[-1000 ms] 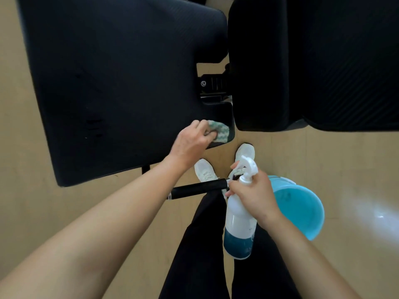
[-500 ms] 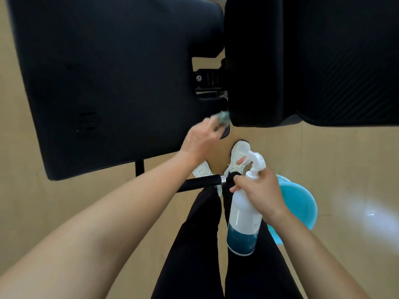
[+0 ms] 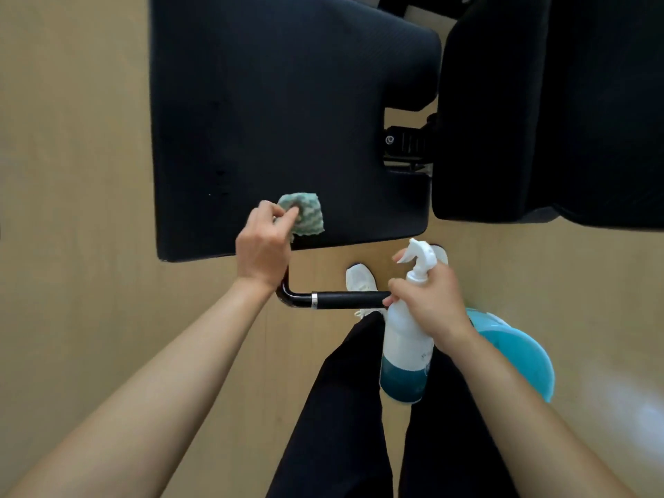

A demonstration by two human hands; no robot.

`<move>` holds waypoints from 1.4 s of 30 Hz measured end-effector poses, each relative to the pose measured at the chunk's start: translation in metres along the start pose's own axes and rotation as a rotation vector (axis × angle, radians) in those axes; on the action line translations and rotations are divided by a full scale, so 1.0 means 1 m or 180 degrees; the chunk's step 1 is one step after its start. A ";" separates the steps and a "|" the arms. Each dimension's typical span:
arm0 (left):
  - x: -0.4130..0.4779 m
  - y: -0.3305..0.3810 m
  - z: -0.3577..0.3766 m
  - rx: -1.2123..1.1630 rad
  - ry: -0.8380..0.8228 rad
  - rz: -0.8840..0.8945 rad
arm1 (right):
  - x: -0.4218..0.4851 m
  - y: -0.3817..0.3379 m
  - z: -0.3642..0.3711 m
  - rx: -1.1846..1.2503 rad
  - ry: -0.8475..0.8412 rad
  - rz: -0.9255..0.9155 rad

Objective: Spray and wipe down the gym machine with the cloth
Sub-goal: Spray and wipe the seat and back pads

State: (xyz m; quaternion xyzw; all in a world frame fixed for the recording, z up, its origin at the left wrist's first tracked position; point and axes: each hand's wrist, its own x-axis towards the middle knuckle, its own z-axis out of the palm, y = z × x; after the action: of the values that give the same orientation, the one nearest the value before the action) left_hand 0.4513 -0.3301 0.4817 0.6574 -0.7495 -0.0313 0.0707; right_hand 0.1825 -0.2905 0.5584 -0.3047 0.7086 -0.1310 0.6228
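Note:
The gym machine has a large black seat pad (image 3: 273, 116) ahead of me and a second black pad (image 3: 546, 109) to its right, joined by a black bracket (image 3: 404, 142). My left hand (image 3: 264, 242) pinches a small green-and-white cloth (image 3: 303, 212) that rests on the seat pad near its front edge. My right hand (image 3: 431, 300) grips a white spray bottle (image 3: 406, 350) with dark teal liquid at the bottom, held upright over my legs, nozzle pointing left.
A black handle bar (image 3: 345, 300) with a chrome ring runs below the seat's front edge between my hands. A light blue bucket (image 3: 517, 357) stands on the tan floor at my right. My white shoes (image 3: 361, 278) are beneath the bar.
My left hand has slid the cloth from the seat pad's right front corner leftward along the front edge. The view has shifted left. The spray bottle stays in my right hand.

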 end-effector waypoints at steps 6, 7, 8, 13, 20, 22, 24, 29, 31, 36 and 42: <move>-0.013 -0.013 -0.010 -0.0127 0.0455 -0.1260 | 0.012 -0.020 0.010 -0.0247 -0.0303 -0.0208; -0.014 0.001 -0.003 -0.0190 0.0439 -0.1255 | 0.015 -0.022 0.010 -0.0314 -0.0348 -0.0219; -0.014 0.016 0.006 -0.0280 0.0402 -0.1214 | 0.018 -0.023 0.008 -0.0371 -0.0371 -0.0234; 0.003 0.086 0.046 -0.0549 0.0030 -0.0596 | 0.030 -0.031 -0.010 -0.0702 -0.0563 -0.0401; 0.002 0.055 0.019 -0.0237 0.0032 -0.1007 | 0.046 -0.055 -0.022 -0.1278 -0.1063 -0.0535; -0.012 0.029 0.001 -0.0075 0.0277 -0.1524 | 0.050 -0.060 -0.018 -0.1414 -0.1213 -0.0631; -0.021 0.000 -0.019 0.0155 0.0522 -0.2086 | 0.053 -0.065 -0.013 -0.1502 -0.1372 -0.0700; -0.017 -0.056 -0.045 0.0294 0.1205 -0.3777 | 0.061 -0.072 -0.004 -0.1667 -0.1605 -0.0822; -0.008 -0.049 -0.038 0.0239 0.1367 -0.3906 | 0.063 -0.074 -0.001 -0.1732 -0.1656 -0.0821; 0.013 0.028 0.002 -0.0126 0.1032 -0.2615 | 0.068 -0.080 0.011 -0.1860 -0.1777 -0.0837; 0.013 0.011 -0.009 0.0319 0.0486 -0.1577 | 0.073 -0.094 0.027 -0.1732 -0.1821 -0.0933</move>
State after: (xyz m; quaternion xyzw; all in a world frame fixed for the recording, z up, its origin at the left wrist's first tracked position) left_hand 0.4397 -0.3409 0.4927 0.8241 -0.5588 0.0392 0.0846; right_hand 0.2306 -0.4025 0.5482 -0.5798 0.4650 0.0637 0.6660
